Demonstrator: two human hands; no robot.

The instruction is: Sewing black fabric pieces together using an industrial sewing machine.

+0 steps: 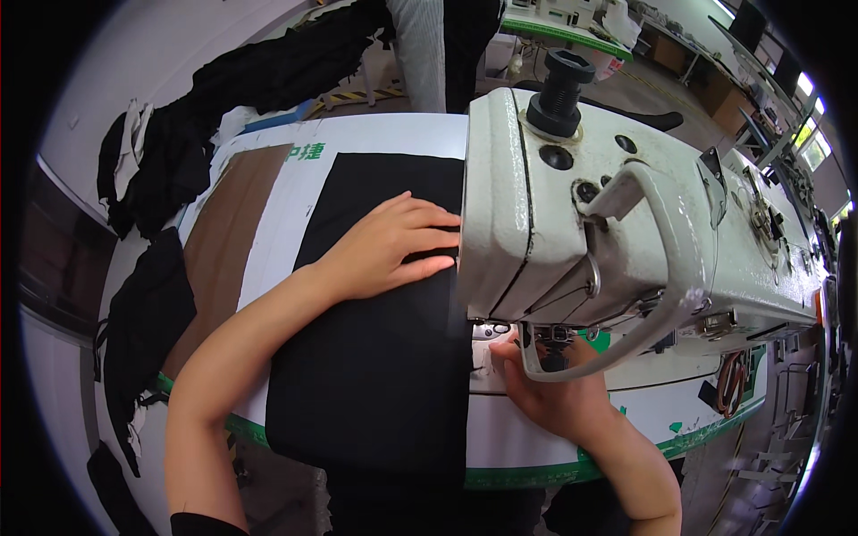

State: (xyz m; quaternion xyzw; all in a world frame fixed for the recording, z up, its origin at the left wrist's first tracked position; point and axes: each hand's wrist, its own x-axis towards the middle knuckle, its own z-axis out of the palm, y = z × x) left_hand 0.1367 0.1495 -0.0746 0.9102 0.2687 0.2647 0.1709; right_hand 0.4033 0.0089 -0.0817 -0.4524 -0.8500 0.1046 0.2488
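L hand (384, 246): fingers spread flat on black rectangular fabric panel (375, 357), white table's (536, 438) centre. R hand (550, 389): fingertips pressed together at fabric edge under off-white metal sewing machine (608, 223).

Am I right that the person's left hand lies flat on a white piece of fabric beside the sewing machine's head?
Not quite: the fabric is black, not white. The head view shows the left hand flat on it, beside the sewing machine head, as you said.

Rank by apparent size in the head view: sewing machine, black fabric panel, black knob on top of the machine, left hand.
1. sewing machine, though it sits nearest the camera
2. black fabric panel
3. left hand
4. black knob
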